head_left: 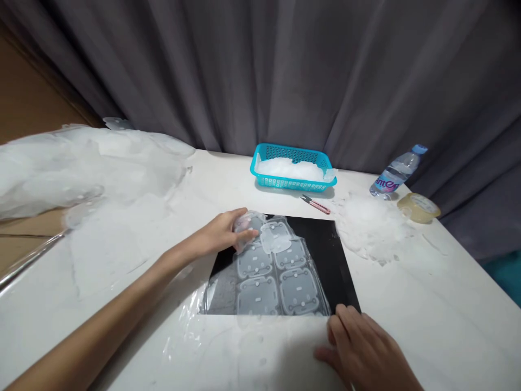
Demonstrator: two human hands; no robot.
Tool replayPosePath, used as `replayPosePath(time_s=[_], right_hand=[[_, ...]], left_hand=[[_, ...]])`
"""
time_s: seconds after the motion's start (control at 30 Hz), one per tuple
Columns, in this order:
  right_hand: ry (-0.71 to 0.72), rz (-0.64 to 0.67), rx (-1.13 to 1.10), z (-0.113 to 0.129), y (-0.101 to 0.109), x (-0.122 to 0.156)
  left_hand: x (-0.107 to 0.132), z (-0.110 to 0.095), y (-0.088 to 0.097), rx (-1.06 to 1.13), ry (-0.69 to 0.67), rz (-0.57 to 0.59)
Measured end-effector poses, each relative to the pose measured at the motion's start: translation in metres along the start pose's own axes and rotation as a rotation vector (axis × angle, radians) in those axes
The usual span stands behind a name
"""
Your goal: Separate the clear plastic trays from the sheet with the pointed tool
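Observation:
My left hand (222, 234) grips the far left corner of a clear plastic sheet (258, 296) with rounded, frosted square shapes in rows. Its thumb lies over the plastic; the fingertips curl round the edge, partly hidden. Beneath the sheet is a flat black board (341, 266). One loose frosted piece (275, 237) overlaps the far shapes, just right of my left thumb. My right hand (364, 347) rests by the board's near right corner, fingers bent and thumb apart. Nothing shows between that thumb and the fingers.
A turquoise basket (293, 184) holding white translucent pieces stands at the back, with pink-handled thread snips (315, 205) before it. A heap of clear scraps (372, 228), a water bottle (396, 174) and a tape roll (419, 208) are right. Piled plastic sheets (89, 163) cover the left.

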State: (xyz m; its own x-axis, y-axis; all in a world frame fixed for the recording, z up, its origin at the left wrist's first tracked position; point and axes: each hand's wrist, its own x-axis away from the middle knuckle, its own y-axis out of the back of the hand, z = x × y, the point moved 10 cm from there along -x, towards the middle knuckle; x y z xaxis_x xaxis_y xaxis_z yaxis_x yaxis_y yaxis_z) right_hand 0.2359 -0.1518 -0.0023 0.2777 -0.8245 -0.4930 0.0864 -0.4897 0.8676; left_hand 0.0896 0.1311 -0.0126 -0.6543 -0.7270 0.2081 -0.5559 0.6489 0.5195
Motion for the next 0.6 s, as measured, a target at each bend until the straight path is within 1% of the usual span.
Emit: replayPosePath(time_s=[0.1,0.17,0.2,0.23,0.27,0.3,0.33,0.4,0.43,0.47,0.53,0.57,0.6], right_hand=[[0.033,0.009,-0.009,0.001,-0.001,0.001],[0.044,0.035,0.033,-0.008,0.004,-0.009],[0.043,0.049,0.067,-0.018,0.009,-0.017],[0.006,0.105,0.114,-0.035,0.01,-0.027],[-0.015,0.124,0.165,-0.053,0.016,-0.04],[-0.042,0.188,0.201,-0.074,0.018,-0.053],[-0.021,0.213,0.214,-0.09,0.021,-0.068],[0.059,0.235,0.18,-0.114,0.026,-0.099],[0.09,0.262,0.143,-0.124,0.024,-0.114],[0.102,0.281,0.112,-0.132,0.021,-0.128],[0.111,0.315,0.05,-0.14,0.011,-0.153],[0.111,0.326,0.019,-0.141,0.004,-0.163],[0.121,0.331,-0.015,-0.138,-0.003,-0.172]], left_hand=[[0.007,0.009,0.001,0.099,0.111,0.085],[0.012,0.013,0.002,0.163,0.151,0.116],[0.015,0.015,0.003,0.191,0.163,0.12],[0.017,0.016,0.002,0.212,0.172,0.123],[0.02,0.018,0.0,0.225,0.181,0.133],[0.024,0.02,-0.004,0.235,0.187,0.152],[0.028,0.02,-0.011,0.247,0.187,0.183],[0.039,0.02,-0.029,0.273,0.18,0.246],[0.047,0.02,-0.04,0.29,0.172,0.272],[0.055,0.019,-0.05,0.293,0.164,0.273],[0.074,0.013,-0.07,0.313,0.113,0.25],[0.086,0.014,-0.083,0.346,0.134,0.256],[0.1,0.016,-0.099,0.394,0.187,0.295]])
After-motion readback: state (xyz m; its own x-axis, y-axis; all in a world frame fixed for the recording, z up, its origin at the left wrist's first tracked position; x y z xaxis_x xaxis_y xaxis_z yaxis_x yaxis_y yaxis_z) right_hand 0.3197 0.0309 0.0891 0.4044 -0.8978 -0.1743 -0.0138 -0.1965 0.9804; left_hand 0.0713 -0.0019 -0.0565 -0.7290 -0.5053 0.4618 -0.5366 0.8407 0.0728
